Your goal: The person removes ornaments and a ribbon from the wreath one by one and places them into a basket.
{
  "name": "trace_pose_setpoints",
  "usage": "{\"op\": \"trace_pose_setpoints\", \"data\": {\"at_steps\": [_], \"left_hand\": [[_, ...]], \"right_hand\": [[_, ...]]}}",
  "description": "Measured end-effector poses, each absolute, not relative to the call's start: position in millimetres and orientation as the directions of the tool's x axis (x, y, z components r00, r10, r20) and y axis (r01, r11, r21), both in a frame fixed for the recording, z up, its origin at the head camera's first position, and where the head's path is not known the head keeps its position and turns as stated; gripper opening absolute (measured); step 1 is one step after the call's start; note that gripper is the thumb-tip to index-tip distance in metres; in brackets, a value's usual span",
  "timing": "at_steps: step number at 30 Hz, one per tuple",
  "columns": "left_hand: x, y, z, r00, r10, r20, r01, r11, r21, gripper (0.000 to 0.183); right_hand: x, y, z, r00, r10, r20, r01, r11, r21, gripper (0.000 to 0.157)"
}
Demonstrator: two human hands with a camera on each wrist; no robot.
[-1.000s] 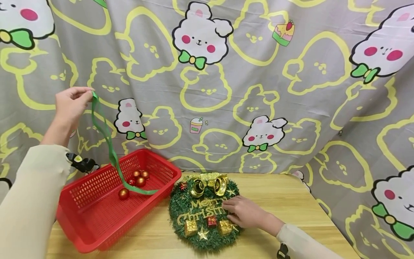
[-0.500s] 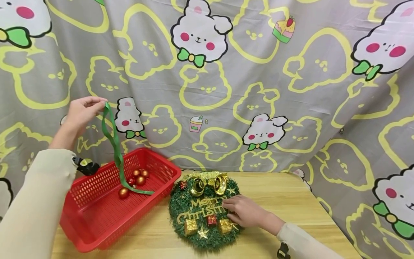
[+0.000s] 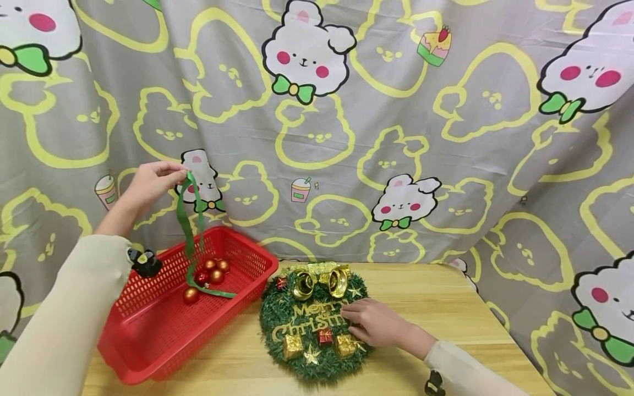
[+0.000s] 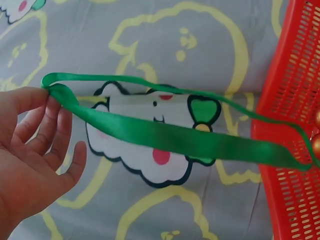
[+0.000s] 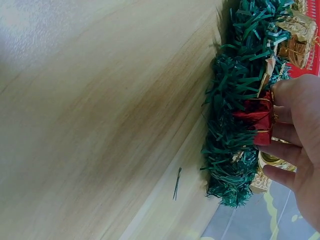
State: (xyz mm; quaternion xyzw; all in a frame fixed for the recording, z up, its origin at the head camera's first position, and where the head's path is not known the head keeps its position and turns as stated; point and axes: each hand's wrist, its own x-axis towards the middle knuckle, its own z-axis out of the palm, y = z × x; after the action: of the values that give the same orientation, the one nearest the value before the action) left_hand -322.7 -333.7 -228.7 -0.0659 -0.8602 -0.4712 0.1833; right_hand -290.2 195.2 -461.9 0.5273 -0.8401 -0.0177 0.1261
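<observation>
In the head view my left hand (image 3: 156, 184) is raised above the red basket (image 3: 183, 346), pinching a green ribbon (image 3: 185, 220) between thumb and fingertips. The ribbon hangs in a loop, clear in the left wrist view, where the strip (image 4: 165, 137) runs down towards the basket. Its lower end lies in the basket beside several shiny balls (image 3: 216, 276). My right hand (image 3: 376, 323) rests on the right side of a green Christmas wreath (image 3: 322, 371), covering part of its gold lettering. In the right wrist view its fingers extend beside a small red gift box (image 5: 260, 120).
Gold bells (image 3: 337, 283), gold gift boxes (image 3: 292, 346) and a star (image 3: 311, 357) decorate the wreath. It lies on a wooden table (image 3: 421, 286) right of the basket. A patterned curtain (image 3: 327, 137) hangs behind. A thin green strand (image 5: 177, 184) lies on the wood.
My left hand has moved right and down with the ribbon, which now hangs in a wider loop over the basket. My right hand has stayed on the wreath.
</observation>
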Motion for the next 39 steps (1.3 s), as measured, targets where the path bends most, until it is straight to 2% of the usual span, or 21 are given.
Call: {"op": "trace_pose_setpoints", "data": {"at_steps": [6, 17, 25, 39], "left_hand": [[-320, -314, -231, -0.923, -0.003, 0.386, 0.293, 0.645, 0.706, 0.04], [-311, -284, -226, -0.913, 0.146, 0.38, 0.378, 0.647, 0.662, 0.034], [-306, -276, -236, -0.92, 0.23, 0.318, 0.386, 0.674, 0.629, 0.026], [-306, -281, -257, -0.919, 0.274, 0.283, 0.392, 0.71, 0.585, 0.02]], "right_hand": [[-289, 196, -464, -0.402, -0.889, 0.219, -0.885, 0.438, 0.156, 0.038], [-290, 197, -465, -0.396, -0.889, 0.231, -0.882, 0.437, 0.173, 0.037], [-290, 197, -465, -0.386, -0.895, 0.224, -0.887, 0.427, 0.177, 0.037], [-291, 196, -466, -0.384, -0.899, 0.212, -0.887, 0.423, 0.184, 0.037]]}}
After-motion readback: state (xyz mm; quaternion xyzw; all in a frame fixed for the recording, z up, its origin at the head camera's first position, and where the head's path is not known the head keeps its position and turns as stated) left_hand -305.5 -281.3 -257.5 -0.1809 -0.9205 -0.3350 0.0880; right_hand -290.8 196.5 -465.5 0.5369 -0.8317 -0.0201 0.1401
